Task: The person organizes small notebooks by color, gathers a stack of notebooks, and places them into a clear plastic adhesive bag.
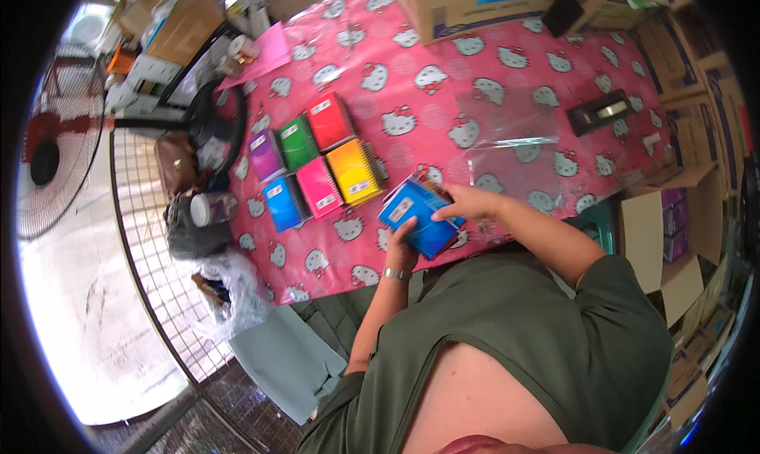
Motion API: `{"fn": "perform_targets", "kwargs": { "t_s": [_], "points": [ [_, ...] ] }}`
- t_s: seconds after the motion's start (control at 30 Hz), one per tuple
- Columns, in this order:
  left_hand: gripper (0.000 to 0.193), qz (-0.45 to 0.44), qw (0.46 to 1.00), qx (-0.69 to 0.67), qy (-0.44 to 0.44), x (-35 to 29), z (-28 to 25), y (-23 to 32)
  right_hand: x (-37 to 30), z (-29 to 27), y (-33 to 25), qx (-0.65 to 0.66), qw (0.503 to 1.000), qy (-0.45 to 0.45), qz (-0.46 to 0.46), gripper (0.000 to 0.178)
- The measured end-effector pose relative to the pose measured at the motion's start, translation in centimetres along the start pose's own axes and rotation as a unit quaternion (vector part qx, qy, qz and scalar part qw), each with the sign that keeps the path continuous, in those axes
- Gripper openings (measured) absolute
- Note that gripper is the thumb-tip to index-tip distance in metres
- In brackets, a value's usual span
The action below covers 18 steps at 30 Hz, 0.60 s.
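Both my hands hold a small stack of notebooks close to my body, over the near edge of the table. The top one has a blue cover with a white label, and other coloured edges show behind it. My left hand grips the near left side, thumb on the cover. At the upper right side, my right hand is closed on the stack. To the left lie spiral notebooks in two rows: purple, green and red behind, blue, pink and yellow in front.
A pink cat-patterned cover lies over the table. Clear plastic and a black tape dispenser-like object rest on the right. A cardboard box stands at the far edge, an open carton at right, a fan at left.
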<state>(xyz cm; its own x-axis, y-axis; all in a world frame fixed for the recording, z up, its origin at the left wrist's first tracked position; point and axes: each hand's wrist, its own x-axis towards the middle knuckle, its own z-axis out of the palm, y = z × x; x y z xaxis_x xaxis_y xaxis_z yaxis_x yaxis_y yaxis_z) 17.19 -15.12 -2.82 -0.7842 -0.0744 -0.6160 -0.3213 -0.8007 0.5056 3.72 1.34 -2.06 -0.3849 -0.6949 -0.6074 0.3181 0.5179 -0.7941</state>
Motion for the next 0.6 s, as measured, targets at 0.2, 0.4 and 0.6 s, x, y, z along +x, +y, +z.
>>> {"fn": "perform_targets", "kwargs": {
  "t_s": [0.2, 0.4, 0.6],
  "points": [
    [0.072, 0.144, 0.896, 0.377, -0.188, 8.5, 10.8, -4.4, -7.0, -9.8, 5.0, -0.088, 0.932, 0.247, -0.25, 0.075],
    [0.078, 0.173, 0.853, 0.447, -0.208, 14.0, 10.4, -8.3, -4.5, -11.3, 12.7, -0.062, 0.893, 0.326, -0.303, 0.071],
    [0.076, 0.238, 0.81, 0.5, -0.195, 14.1, 10.6, -9.1, -3.3, -11.8, 14.5, -0.048, 0.873, 0.335, -0.352, 0.076]
  ]
}}
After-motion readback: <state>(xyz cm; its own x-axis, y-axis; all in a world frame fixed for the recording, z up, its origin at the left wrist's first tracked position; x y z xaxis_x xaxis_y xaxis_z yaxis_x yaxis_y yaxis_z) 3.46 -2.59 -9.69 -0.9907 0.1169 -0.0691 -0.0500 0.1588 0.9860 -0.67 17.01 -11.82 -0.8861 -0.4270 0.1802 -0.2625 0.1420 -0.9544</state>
